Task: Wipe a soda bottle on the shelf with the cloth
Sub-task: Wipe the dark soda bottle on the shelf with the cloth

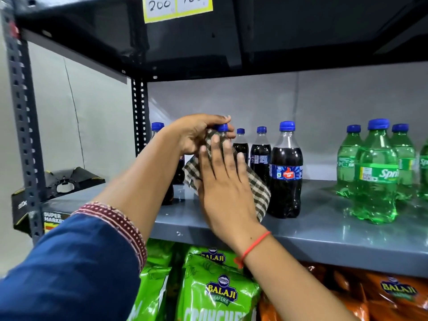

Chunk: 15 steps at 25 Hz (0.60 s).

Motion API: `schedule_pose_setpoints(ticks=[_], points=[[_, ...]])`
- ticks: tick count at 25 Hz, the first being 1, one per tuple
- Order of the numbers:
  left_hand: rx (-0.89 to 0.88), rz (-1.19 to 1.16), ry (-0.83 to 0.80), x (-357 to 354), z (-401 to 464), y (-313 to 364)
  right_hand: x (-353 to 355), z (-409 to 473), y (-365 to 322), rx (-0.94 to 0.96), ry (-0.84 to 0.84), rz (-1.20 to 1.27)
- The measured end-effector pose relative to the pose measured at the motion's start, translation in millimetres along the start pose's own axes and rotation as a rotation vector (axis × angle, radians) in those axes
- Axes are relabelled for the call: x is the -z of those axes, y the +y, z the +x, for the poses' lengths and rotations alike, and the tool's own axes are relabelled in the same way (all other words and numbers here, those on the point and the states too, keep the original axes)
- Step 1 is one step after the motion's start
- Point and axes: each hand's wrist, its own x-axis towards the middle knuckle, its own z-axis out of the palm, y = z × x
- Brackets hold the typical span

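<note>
Right at the front of the grey shelf point(324, 237), a cola bottle point(222, 129) (only its blue cap shows) stands wrapped in a checked cloth point(259, 186). Left hand point(196, 135) curls closed around the bottle's neck; right hand point(225, 181) lies flat, fingers spread, pressing the cloth against the bottle's body.

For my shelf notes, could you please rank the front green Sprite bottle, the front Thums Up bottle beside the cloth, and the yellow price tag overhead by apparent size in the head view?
1. Front Sprite bottle, though it stands nearer the camera.
2. Thums Up bottle, only slightly smaller, so the order is unsure.
3. Yellow price tag, smallest and partly cut off.
</note>
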Motion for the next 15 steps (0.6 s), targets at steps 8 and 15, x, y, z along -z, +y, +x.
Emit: schedule_pose_setpoints(ticks=[8,15], points=[[0.006,0.061,0.004,-2.1,3.4,0.3,4.2,5.9,21.1,0.249,0.009,-0.109],[-0.015,0.070,-0.006,1.9,1.5,-0.3,1.2,12.7,35.2,0.504,0.024,-0.251]])
